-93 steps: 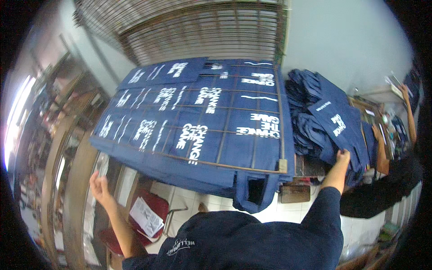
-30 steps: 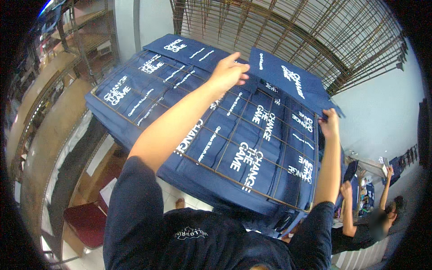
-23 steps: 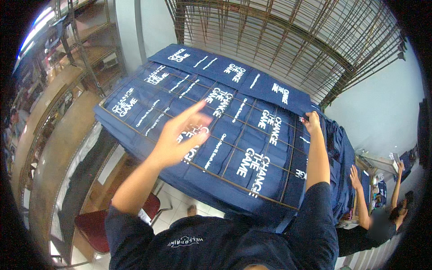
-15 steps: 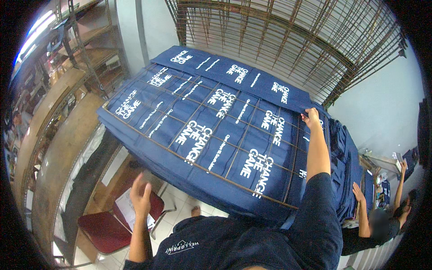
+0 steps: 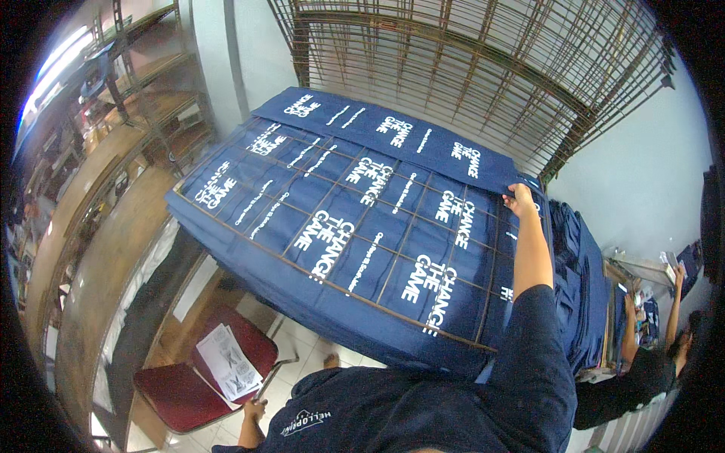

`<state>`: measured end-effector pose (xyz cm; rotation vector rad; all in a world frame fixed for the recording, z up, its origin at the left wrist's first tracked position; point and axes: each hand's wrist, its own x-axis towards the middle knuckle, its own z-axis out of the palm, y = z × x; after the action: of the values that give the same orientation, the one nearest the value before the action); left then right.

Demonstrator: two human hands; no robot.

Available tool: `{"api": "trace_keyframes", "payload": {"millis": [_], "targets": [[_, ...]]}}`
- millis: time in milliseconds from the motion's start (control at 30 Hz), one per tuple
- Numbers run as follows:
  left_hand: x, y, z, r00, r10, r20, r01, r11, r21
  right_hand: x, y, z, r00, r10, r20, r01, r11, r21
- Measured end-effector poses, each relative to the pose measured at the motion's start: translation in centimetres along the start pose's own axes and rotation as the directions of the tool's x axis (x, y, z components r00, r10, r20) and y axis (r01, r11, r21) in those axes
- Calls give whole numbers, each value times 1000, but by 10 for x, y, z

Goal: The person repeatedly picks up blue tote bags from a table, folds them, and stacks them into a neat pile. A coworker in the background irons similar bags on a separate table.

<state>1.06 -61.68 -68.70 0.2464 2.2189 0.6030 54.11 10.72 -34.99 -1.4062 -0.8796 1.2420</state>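
Note:
A tall stack of navy printed fabric with white lettering fills the middle. Across its top lies a thin brown wire grid. A long strip of navy fabric is laid over the grid's far side. At the right end of this strip, my right hand pinches the fabric's near edge between thumb and fingers. Down beside the red chair, my left hand is close to the chair's metal frame and some printed papers. Its fingers are too small and blurred to make out.
More navy cloth is piled to the right of the stack. A tall wire rack stands behind it. Wooden shelves run along the left. At the far right, another person in dark clothing has both arms raised.
My left hand has dropped from above the chair to beside it, uncovering the papers. My right hand keeps hold of the fabric edge. The other person's arm has shifted right.

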Motion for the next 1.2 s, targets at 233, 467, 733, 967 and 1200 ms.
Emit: {"api": "trace_keyframes", "payload": {"millis": [233,467,733,967,1200], "targets": [[65,-11,11,985,170,13,-171,985,32,-20,5,-1,957,73,-282,-66,997,36],[42,59,22,975,197,107,-205,977,62,-19,5,-17,975,-16,-223,6,999,-47],[95,29,42,961,214,178,-215,977,-13,-48,4,1,950,-193,-246,158,975,-155],[147,0,54,943,281,177,-299,951,81,-19,20,-8,892,-273,-360,133,920,-368],[150,-35,51,907,262,329,-263,964,-43,-48,3,0,743,-409,-530,76,838,-540]]}}
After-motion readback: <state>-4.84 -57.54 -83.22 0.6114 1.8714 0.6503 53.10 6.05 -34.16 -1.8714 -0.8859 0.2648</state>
